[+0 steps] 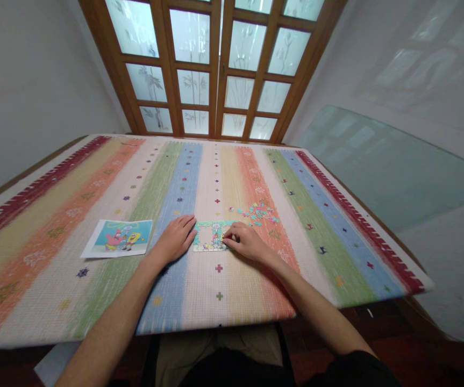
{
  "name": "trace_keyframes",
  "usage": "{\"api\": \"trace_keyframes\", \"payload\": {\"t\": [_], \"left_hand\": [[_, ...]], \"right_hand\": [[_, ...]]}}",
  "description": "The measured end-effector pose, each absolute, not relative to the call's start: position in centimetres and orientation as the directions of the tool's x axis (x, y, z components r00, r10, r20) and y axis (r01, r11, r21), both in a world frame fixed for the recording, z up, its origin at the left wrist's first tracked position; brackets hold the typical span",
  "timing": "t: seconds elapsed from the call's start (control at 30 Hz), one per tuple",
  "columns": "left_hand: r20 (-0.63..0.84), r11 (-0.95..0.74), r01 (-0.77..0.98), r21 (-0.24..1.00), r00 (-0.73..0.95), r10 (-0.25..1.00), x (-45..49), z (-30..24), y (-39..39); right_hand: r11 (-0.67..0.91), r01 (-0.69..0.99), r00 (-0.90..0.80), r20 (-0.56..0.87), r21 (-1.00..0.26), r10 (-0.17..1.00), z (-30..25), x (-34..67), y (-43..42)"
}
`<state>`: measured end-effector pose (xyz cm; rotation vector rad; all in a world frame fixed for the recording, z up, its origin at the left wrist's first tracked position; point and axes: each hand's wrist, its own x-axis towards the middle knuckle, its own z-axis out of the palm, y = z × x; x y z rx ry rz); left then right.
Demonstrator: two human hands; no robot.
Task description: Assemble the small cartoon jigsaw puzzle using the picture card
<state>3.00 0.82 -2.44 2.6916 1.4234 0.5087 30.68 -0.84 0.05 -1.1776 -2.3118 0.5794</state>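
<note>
Grip of right hand (248, 243): fingers curled, tips pressed down close together on the right edge of the jigsaw puzzle (211, 236). Whether a piece sits between thumb and forefinger cannot be told. Wrist rests on the cloth.

Grip of left hand (177, 236): flat, palm down, fingers straight and side by side, holding nothing. The fingertips touch the puzzle's left edge.

Puzzle: small, part-built rectangle, lying flat just to 6 o'clock of the tabletop (30, 171) centre, between the two hands. Turquoise border, with a pale gap in its left half where the cloth shows through. The picture detail is too small to read.

Loose pieces (258, 212): scattered cluster of tiny knobbed pieces, mostly turquoise with some pink, at 1 o'clock of the puzzle, just beyond the right hand.

Picture card (119, 237): flat glossy rectangle with a white margin, showing cartoon figures on a blue-green ground. It lies at 9 o'clock of the puzzle, well apart from it and past the left hand.

Striped cloth (94, 183): woven, ribbed texture, covering the tabletop. It has long bands of red, orange, green, blue and cream, with small cross and star motifs and a toothed dark red border.

Doors (215, 64): brown wooden frames with frosted panes etched with bamboo, at 12 o'clock.

Glass sheet (397, 166): greenish, leaning against the white wall at 3 o'clock.
</note>
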Motion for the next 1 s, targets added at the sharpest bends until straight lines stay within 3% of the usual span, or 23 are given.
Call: {"api": "trace_keyframes", "payload": {"t": [0.5,0.63,0.83,1.0], "left_hand": [[0.261,-0.574,0.797,0.189,0.523,0.812,3.0,-2.4,0.8],[0.267,-0.576,0.796,0.188,0.523,0.81,2.9,-2.6,0.9],[0.267,-0.578,0.794,0.189,0.525,0.808,2.9,-2.6,0.9],[0.26,-0.573,0.795,0.2,0.521,0.813,3.0,-2.5,0.8]], "right_hand": [[0.46,0.652,-0.414,0.226,-0.602,0.882,-1.1,30.3,-0.7],[0.498,0.635,-0.414,0.284,-0.591,0.865,-1.1,30.6,-0.9],[0.64,0.64,-0.484,0.424,-0.424,0.765,-0.6,31.3,-2.0],[0.688,0.66,-0.549,0.431,-0.301,0.716,-0.4,31.5,-3.2]]}}
